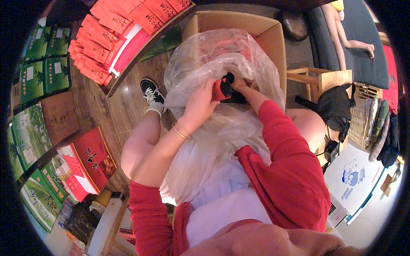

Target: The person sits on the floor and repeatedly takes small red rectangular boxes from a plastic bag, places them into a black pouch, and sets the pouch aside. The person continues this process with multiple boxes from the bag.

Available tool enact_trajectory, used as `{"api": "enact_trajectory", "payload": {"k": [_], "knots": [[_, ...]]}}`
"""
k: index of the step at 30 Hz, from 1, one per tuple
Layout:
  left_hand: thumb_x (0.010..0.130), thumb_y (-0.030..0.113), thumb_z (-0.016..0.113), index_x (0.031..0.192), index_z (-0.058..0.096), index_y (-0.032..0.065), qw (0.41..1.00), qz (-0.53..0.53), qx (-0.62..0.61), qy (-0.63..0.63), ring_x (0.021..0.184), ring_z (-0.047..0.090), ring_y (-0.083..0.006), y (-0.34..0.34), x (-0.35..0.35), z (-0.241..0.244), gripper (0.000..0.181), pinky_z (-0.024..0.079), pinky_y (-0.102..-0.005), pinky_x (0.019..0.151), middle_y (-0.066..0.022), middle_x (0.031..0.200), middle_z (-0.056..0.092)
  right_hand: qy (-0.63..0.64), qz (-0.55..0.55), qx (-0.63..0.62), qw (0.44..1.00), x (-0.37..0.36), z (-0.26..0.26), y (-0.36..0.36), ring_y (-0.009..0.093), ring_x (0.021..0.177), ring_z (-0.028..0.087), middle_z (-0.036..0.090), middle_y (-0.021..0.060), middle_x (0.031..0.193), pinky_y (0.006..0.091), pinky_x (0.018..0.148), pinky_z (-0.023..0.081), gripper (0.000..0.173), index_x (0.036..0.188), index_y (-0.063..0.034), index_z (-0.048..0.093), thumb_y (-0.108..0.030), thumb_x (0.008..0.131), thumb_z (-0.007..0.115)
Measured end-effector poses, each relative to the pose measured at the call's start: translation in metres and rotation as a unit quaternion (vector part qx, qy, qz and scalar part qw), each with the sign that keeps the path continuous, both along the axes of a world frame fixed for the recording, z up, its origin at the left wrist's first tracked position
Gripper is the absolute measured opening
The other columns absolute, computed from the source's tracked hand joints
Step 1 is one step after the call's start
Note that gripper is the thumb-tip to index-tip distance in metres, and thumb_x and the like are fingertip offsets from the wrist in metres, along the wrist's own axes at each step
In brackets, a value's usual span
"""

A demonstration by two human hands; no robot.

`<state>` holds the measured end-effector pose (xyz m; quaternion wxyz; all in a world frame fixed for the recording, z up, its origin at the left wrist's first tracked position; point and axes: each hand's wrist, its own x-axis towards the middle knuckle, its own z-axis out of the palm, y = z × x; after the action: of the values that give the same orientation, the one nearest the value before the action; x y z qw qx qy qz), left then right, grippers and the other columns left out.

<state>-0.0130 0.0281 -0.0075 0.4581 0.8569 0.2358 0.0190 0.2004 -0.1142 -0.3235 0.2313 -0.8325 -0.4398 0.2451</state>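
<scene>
A large cardboard box (269, 41) lined with a clear plastic bag (182, 70) stands before me, with red items showing dimly through the film. My left hand (201, 99) holds a small red and black packet (221, 90) over the bag's opening. My right hand (240, 84) reaches in beside the packet, next to something black; its fingertips are partly hidden, so its grip is unclear. The bag's loose film spreads towards my lap.
Many red packets with black writing (118, 22) lie on a table at upper left. Green cartons (32, 80) and a red gift box (96, 156) stand at left. A wooden stool (333, 76), a black bag (334, 102) and a person's legs on a dark couch (349, 73) are at right.
</scene>
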Motion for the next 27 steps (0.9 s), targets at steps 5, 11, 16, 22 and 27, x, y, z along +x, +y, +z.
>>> {"api": "enact_trajectory", "payload": {"k": [5,11,16,22,27], "knots": [[0.070,0.006,0.073,0.121,0.044,0.0048,1.000,-0.001,0.001,0.025,0.099,0.056,-0.0411,-0.002,-0.002,0.004,0.058,0.046,-0.0449,0.083,-0.0214,0.107,0.058,-0.034,-0.022,-0.017,0.999,-0.023,0.047,0.013,0.032,0.126,0.041,0.047,0.0144,0.133,0.0381,0.103,0.036,0.050,0.126,-0.0118,0.051,-0.028,0.080,0.060],[0.071,0.007,0.073,0.121,0.043,0.0045,1.000,-0.003,-0.003,0.021,0.097,0.056,-0.0412,-0.004,0.001,0.005,0.058,0.047,-0.0449,0.081,-0.0222,0.107,0.058,-0.050,0.021,-0.131,0.990,-0.030,0.030,0.015,0.038,0.111,0.053,0.046,0.0223,0.130,0.0461,0.087,0.048,0.035,0.115,-0.0057,0.054,-0.023,0.086,0.045],[0.071,0.007,0.073,0.120,0.043,0.0035,1.000,-0.005,0.006,-0.012,0.098,0.056,-0.0413,-0.005,-0.001,0.002,0.057,0.047,-0.0444,0.081,-0.0219,0.106,0.058,-0.043,0.141,-0.257,0.955,-0.032,0.050,0.027,0.035,0.095,0.064,0.063,0.0205,0.106,0.0438,0.079,0.052,0.026,0.100,-0.0029,0.064,-0.012,0.086,0.044],[0.071,0.006,0.072,0.118,0.045,0.0024,0.999,-0.007,-0.015,-0.033,0.099,0.056,-0.0411,-0.005,0.000,-0.005,0.055,0.046,-0.0435,0.082,-0.0216,0.105,0.059,0.000,0.160,-0.151,0.975,-0.020,0.097,0.022,0.034,0.089,0.065,0.066,0.0205,0.089,0.0424,0.079,0.052,0.022,0.088,-0.0070,0.070,-0.015,0.067,0.070],[0.071,0.004,0.071,0.117,0.046,0.0020,0.999,-0.005,-0.016,-0.041,0.100,0.056,-0.0397,-0.009,0.001,-0.008,0.052,0.046,-0.0425,0.083,-0.0213,0.105,0.059,0.112,0.133,-0.125,0.977,-0.018,0.219,0.017,0.029,0.076,0.066,0.066,0.0168,0.083,0.0390,0.070,0.053,0.032,0.093,-0.0050,0.069,-0.017,0.065,0.077]]}}
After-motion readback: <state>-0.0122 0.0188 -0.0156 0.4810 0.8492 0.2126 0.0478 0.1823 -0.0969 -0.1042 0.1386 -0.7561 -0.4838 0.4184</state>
